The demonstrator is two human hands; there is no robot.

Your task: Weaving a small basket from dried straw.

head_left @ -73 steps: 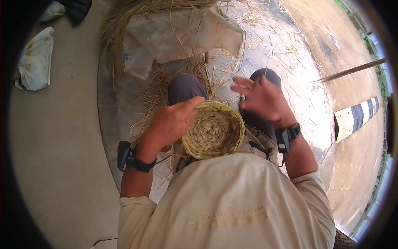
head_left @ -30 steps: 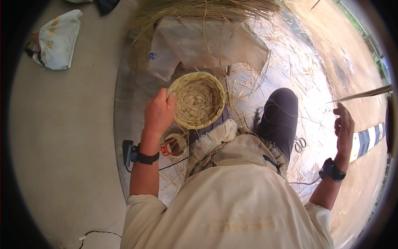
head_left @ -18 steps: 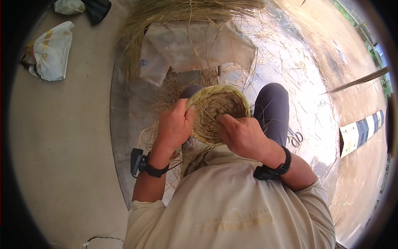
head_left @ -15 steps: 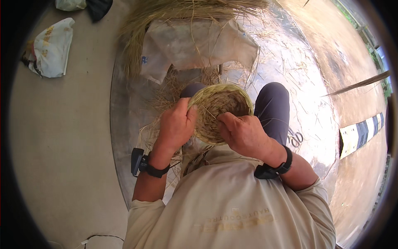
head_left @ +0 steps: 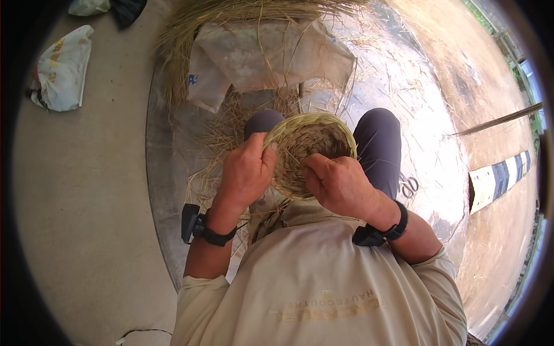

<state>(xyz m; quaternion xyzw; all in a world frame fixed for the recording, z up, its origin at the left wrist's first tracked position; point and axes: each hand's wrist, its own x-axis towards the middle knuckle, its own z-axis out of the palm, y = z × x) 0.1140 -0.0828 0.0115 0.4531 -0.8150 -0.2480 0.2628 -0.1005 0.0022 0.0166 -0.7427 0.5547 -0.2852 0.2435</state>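
Observation:
A round straw basket [head_left: 314, 135], woven in yellow-green and brown, rests between my knees with its open mouth turned up toward me. My left hand [head_left: 249, 167] grips its left rim, thumb on the inside and fingers hidden round the outer wall. Over the near right part of the basket, my right hand [head_left: 340, 181] is closed in a pinch, fingertips at the inside. Whatever those fingertips hold is too small or too hidden to make out. Each wrist wears a black strap with a small device.
Ahead lies a bundle of long straw [head_left: 254, 10] beside a cloth-covered stand [head_left: 265, 55]. Scissors [head_left: 408, 187] lie right of my right knee on a straw-littered sheet. A white sack [head_left: 64, 69] is at far left, and a striped board [head_left: 499, 180] at right.
Both hands keep their grip and pinch with hardly any movement. The surroundings have shifted slightly leftward and up in the view.

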